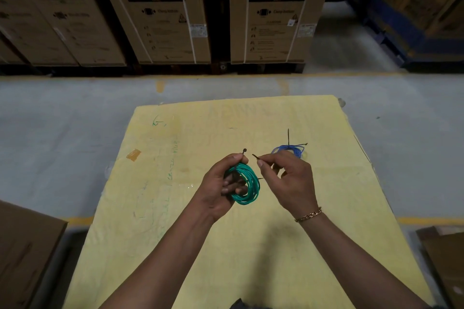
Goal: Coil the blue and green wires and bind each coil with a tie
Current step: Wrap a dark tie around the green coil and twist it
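My left hand [221, 183] grips a coil of green wire [247, 184] above the middle of the yellow table top [175, 208]. A thin black tie [244, 151] passes through the coil, and its head sticks up above my left thumb. My right hand [286, 180] pinches the tie's pointed tail just right of the coil. Behind my right hand, a coil of blue wire [288, 149] lies on the table with a black tie standing up from it; my fingers hide part of that coil.
Large cardboard washing-machine boxes [160, 10] stand in a row beyond the grey floor. Brown cardboard [27, 253] lies at the lower left and more at the lower right [444, 258]. A piece of brown tape [133, 154] sticks to the table's left part.
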### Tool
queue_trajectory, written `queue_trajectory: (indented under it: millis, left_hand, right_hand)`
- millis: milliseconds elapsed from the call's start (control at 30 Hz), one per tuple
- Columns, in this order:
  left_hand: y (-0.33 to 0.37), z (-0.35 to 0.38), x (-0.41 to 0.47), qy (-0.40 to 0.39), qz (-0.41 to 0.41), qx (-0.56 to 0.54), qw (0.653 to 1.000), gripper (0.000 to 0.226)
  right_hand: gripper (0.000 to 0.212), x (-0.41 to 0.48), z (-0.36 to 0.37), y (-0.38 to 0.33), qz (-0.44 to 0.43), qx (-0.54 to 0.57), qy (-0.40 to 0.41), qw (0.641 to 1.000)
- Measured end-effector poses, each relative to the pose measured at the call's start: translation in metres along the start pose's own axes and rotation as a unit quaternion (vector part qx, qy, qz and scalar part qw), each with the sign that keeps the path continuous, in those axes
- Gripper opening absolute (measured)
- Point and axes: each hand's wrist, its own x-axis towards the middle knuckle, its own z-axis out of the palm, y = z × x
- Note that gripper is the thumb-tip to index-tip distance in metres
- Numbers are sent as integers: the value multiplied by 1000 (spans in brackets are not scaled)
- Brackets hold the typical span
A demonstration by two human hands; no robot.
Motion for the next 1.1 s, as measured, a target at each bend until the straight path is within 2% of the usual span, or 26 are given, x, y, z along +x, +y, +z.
queue_trajectory:
  millis: [33, 100, 167, 233, 367, 567, 900, 1100]
  left_hand:
    - [0, 2, 0, -1, -3, -6, 1000, 12]
    - [1, 4, -2, -4, -8, -8, 1000, 13]
    - [2, 6, -2, -15, -9, -3, 1000, 14]
    - [2, 8, -4, -23, -9, 11, 1000, 15]
    - [2, 10, -7, -23, -5, 45, 999, 20]
    - [3, 10, -8, -31, 7, 42, 999, 16]
    - [1, 9, -6, -28, 14, 69, 997, 20]
    - [-2, 10, -5, -10, -7, 88, 996, 17]
  right_hand:
    - [6, 0, 1, 0, 9, 13, -5, 1000]
    - [6, 1, 1, -3, 83, 90, -32, 992]
    - [5, 4, 0, -6, 180, 178, -56, 966]
    - [9, 7, -1, -8, 219, 209, -61, 951]
    - [9, 11, -5, -9, 202, 206, -75, 954]
    - [15, 6, -3, -8, 154, 174, -96, 968]
    - [11, 8, -3, -2, 130, 160, -84, 975]
    - [8, 10, -5, 3, 70, 109, -82, 988]
